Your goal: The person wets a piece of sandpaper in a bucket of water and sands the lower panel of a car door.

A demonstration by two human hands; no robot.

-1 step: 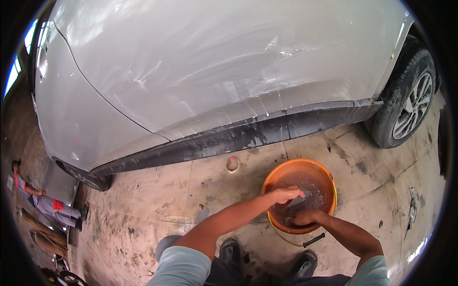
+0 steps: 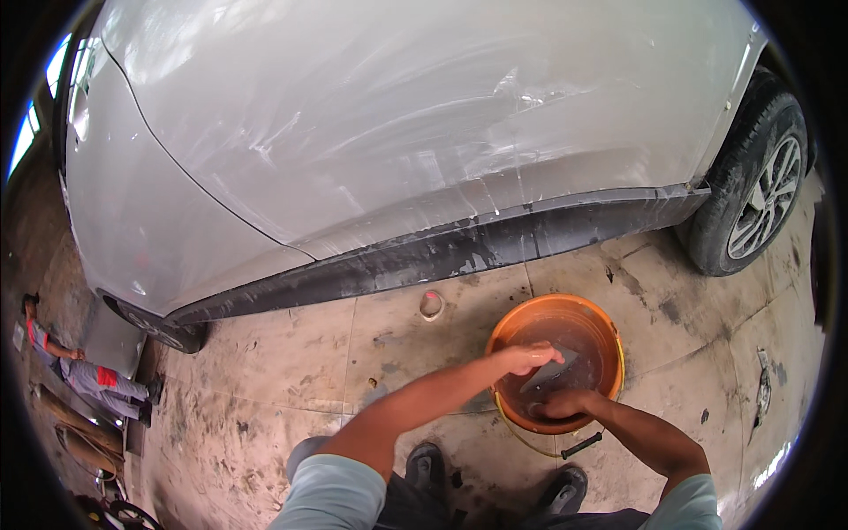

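Both my arms reach into an orange bucket (image 2: pixel 503 329) of cloudy water (image 2: pixel 565 329) on the floor. My left hand (image 2: pixel 533 356) is closed on a thin, flat grey sheet, perhaps sandpaper (image 2: pixel 554 369), held tilted over the water. Lower in the bucket, my right hand (image 2: pixel 565 404) dips into the water near the sheet's lower end. Its fingers are hidden, so I cannot tell whether they hold anything. Beyond the bucket stands a silver-grey car, its door panel (image 2: pixel 397 115) streaked with whitish wet marks.
The bucket's wire handle with a black grip (image 2: pixel 581 444) hangs down on my side. A small round cup (image 2: pixel 430 305) sits left of the bucket, near the dark sill (image 2: pixel 424 256). The car's wheel (image 2: pixel 764 190) is at right. Another person (image 2: pixel 97 375) is at far left.
The grey sheet has turned in my left hand and shows more of its flat face. My right hand stays low in the bucket.
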